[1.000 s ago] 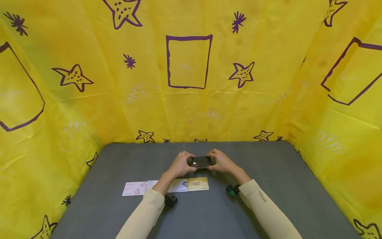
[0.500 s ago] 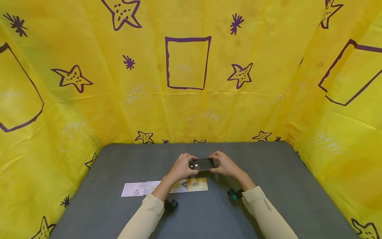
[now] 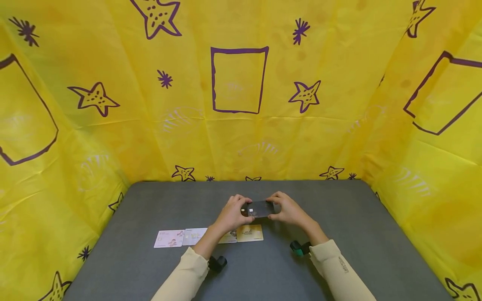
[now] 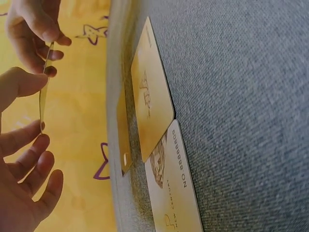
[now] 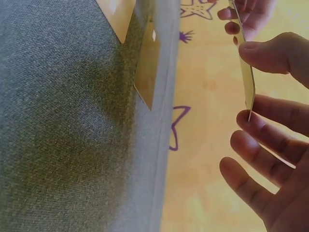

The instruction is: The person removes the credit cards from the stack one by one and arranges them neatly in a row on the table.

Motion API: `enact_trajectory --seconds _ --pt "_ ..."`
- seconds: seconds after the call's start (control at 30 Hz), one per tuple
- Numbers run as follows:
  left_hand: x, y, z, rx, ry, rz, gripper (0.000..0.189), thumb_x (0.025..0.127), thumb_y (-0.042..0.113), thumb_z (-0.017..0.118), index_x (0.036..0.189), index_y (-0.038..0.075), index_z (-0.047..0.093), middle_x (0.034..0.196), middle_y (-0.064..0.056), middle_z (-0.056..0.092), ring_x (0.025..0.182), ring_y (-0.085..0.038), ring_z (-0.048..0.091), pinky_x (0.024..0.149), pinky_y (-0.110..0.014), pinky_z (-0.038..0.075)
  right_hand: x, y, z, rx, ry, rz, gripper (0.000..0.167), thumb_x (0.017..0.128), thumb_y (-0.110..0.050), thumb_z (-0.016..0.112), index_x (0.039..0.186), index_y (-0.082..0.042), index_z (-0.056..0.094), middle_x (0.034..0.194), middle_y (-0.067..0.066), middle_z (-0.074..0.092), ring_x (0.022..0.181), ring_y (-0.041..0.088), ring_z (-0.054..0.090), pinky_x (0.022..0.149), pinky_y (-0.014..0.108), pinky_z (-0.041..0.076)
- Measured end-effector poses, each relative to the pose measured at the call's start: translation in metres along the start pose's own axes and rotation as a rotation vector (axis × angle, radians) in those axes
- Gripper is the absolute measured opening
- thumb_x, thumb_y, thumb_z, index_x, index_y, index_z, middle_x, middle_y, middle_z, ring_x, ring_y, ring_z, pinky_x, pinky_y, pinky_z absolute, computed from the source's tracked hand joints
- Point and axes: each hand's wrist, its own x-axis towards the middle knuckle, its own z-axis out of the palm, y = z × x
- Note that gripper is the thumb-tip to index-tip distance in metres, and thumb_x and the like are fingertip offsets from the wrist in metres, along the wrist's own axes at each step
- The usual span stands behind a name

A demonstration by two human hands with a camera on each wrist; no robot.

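Both hands hold a black VIP card point(image 3: 261, 209) by its two ends, above the table. My left hand point(image 3: 230, 214) pinches its left end between thumb and fingers; my right hand point(image 3: 289, 212) pinches the right end. Seen edge-on, the held card point(image 4: 43, 99) is tilted up off the surface in the left wrist view. Under it lies another dark card point(image 3: 244, 211) with a gold chip, mostly hidden in the head view. That lying card point(image 5: 147, 67) shows behind the gold card point(image 5: 119, 14) in the right wrist view.
A row of cards lies nearer on the grey table point(image 3: 339, 234): a pink card point(image 3: 168, 239), a white VIP card point(image 3: 193, 237), a partly covered white card point(image 3: 229, 238) and a gold card point(image 3: 250, 233). Yellow patterned cloth point(image 3: 239, 142) encloses the back and sides.
Both hands have shifted slightly right and nearer with the black card. The chip of the dark card beneath has come into sight at its left.
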Motion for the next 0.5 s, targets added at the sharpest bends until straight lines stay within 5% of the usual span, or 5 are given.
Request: enact_trajectory --seconds 0.5 --pt "-0.005 0.006 0.005 0.072 -0.059 0.034 0.052 0.076 0.027 0.079 0.123 0.011 0.064 0.115 -0.006 0.059 0.107 -0.024 0.049 0.09 -0.041 0.044 -0.013 0.003 0.002 0.005 -0.029 0.03 0.049 0.075 -0.02 0.081 0.118 -0.002 0.067 0.113 0.009 0.061 0.103 0.027 0.057 0.086 0.045 0.047"
